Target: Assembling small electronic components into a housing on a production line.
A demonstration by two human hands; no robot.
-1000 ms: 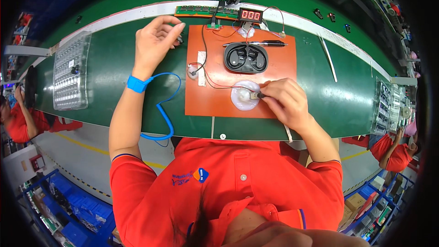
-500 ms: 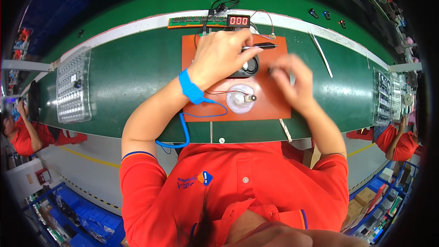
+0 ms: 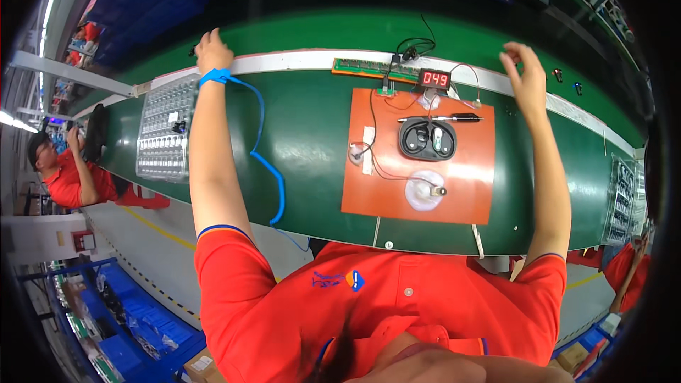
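Observation:
My left hand (image 3: 213, 51) is stretched out past the white strip at the far left, fingers extended, beside a small dark piece (image 3: 192, 50). A blue wrist strap (image 3: 215, 76) circles that wrist, its coiled cord trailing over the bench. At the far right, my right hand (image 3: 526, 78) hovers near the strip with thumb and fingers apart and nothing visible in it. Just right of it lie small black earbud-like pieces (image 3: 557, 74). Between my arms, an open black earbud case (image 3: 427, 139) rests on an orange mat (image 3: 369, 195), with a black pen (image 3: 457, 118) behind it.
A red digital display (image 3: 434, 79) and green circuit strip (image 3: 369, 69) stand behind the mat. Wires run to a small metal part on a white round pad (image 3: 423, 195). Clear plastic trays (image 3: 164, 131) flank the bench at left and right. A person sits far left.
Both hands have left the case area, my left swinging far left and my right moving outward right. The small dark piece in my right fingers is gone from view. The display reading changed; the view shifted left.

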